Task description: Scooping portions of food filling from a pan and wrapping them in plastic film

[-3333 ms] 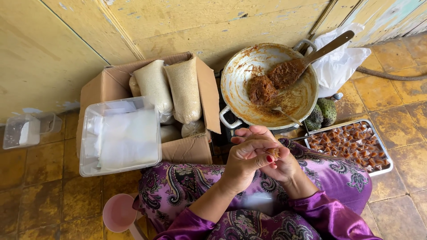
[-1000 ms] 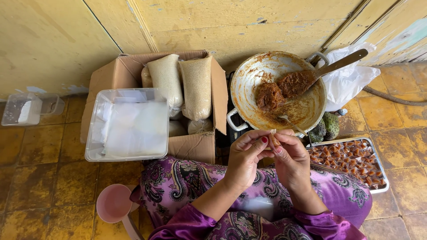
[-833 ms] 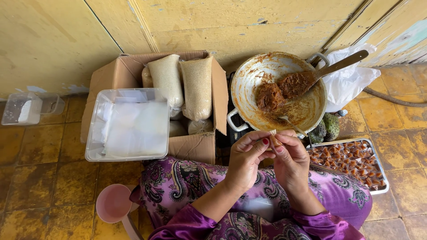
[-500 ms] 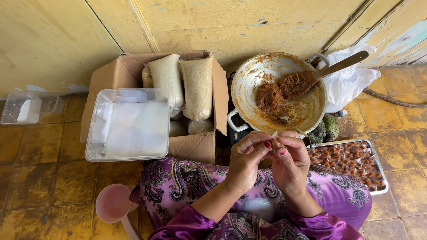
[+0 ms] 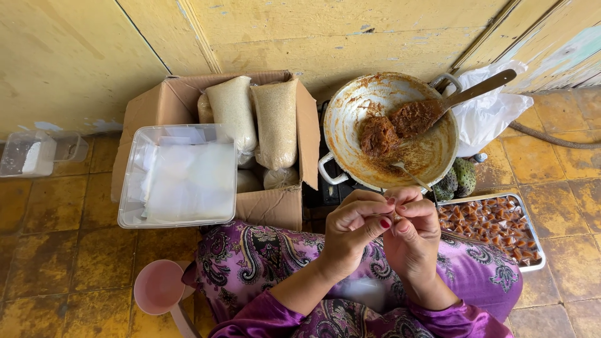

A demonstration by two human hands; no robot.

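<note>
**Desk editor:** What do your hands show here?

**Caption writer:** Your left hand [image 5: 352, 233] and right hand [image 5: 413, 239] meet above your lap, fingertips pressed together on a small wrapped sweet [image 5: 394, 217]. Both hands are pinched closed on it; only a sliver of it shows between the fingers, so its shape cannot be told. The sweet sits low of centre in the head view, over your purple patterned skirt [image 5: 263, 263].

**Desk editor:** And outward from there?

**Caption writer:** At 12 o'clock from your hands, a round metal pan [image 5: 391, 130] stands on the floor, smeared brown inside, with two lumps of dark brown paste [image 5: 400, 124] near its middle. A wooden spatula [image 5: 476, 92] leans in the paste, its handle pointing to 2 o'clock over a white plastic bag [image 5: 491, 116]. A thin stick [image 5: 410, 176] lies at the pan's near rim. At 3 o'clock, just beside your right hand, a shallow metal tray [image 5: 532, 247] holds many small brown wrapped pieces [image 5: 491, 226]. Between pan and tray sit two green knobbly fruits [image 5: 460, 178].

**Desk editor:** The left side?

**Caption writer:** At 10 o'clock, an open cardboard box [image 5: 275, 206] holds clear bags of pale grain [image 5: 275, 122] standing upright. A clear plastic tub [image 5: 178, 175] of thin transparent sheets rests across the box's left edge. At 8 o'clock, a pink plastic scoop [image 5: 159, 289] lies by your knee on the yellow tiled floor [image 5: 56, 250]. Farther off at 9 o'clock, a small clear container [image 5: 34, 155] sits against the yellow wall [image 5: 81, 56].
</note>
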